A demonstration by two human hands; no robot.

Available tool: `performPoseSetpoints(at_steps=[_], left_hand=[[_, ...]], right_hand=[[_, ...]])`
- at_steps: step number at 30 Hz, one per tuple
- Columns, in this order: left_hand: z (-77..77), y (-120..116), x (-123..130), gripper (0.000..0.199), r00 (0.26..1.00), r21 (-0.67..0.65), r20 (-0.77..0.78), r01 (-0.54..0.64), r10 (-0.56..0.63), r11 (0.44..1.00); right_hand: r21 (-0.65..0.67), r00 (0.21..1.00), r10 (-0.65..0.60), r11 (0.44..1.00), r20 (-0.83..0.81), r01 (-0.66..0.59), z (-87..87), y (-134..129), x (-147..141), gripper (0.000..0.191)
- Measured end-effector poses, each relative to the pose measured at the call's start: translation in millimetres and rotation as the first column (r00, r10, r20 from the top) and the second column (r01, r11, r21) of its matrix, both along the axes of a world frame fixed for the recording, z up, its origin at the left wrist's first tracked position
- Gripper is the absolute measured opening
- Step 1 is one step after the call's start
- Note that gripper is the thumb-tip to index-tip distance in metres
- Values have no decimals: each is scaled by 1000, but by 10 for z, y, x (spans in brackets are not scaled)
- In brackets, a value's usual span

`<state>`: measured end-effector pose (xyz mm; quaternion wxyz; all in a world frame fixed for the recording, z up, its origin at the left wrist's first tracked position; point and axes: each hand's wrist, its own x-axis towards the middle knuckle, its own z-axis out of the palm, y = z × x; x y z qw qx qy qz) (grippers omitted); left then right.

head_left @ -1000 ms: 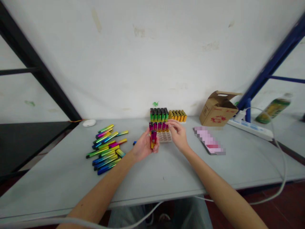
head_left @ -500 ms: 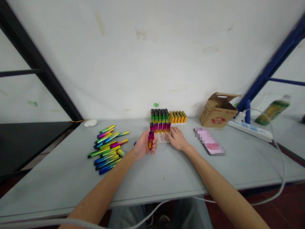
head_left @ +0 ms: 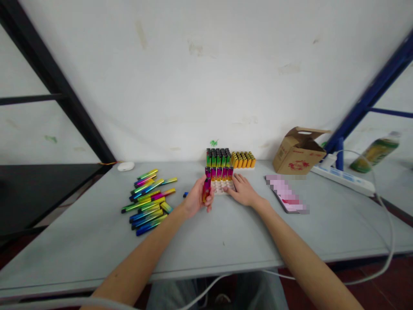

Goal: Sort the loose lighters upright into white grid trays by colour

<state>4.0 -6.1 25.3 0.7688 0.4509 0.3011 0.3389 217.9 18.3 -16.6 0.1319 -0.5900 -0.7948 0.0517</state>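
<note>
In my left hand is a shiny purple lighter, held upright with the fingers wrapped round it. Just beyond it, a row of purple and yellow lighters stands in the far side of a pale tray with round holes. My right hand lies at the tray's right side, fingers stretched out and touching its edge, with nothing in them. A blue-ended item pokes out beside my left hand, mostly hidden.
Loose metallic tubes lie heaped on the left. Green lighters and yellow ones stand in blocks behind. To the right are a phone, an open carton, a power strip and a bottle. A white case sits back left.
The camera view has shifted slightly, moving everything a little to the right. My left hand still grips the purple lighter, and my right hand stays at the tray.
</note>
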Motion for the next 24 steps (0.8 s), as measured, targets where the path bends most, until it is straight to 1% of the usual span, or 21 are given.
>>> performPoseSetpoints(at_steps=[6,11,15,19,24], left_hand=[[-12,2,9,61,1000,-13,-31,-7,7,1000],[-51,45,-17,57,998,-28,-60,-35,34,999],[-34,62,-41,55,994,-32,-74,-86,84,996],[11,54,-37,50,985,5,-73,-155,155,988],[0,47,-14,46,980,44,-65,-185,187,982]], right_hand=[[-1,1000,-1,1000,-8,1,6,-5,3,78],[9,1000,16,1000,-3,-16,2,5,10,76],[0,1000,15,1000,-19,-15,-1,7,16,77],[6,1000,12,1000,-24,-12,-2,7,17,77],[3,1000,17,1000,-18,-17,14,-1,12,76]])
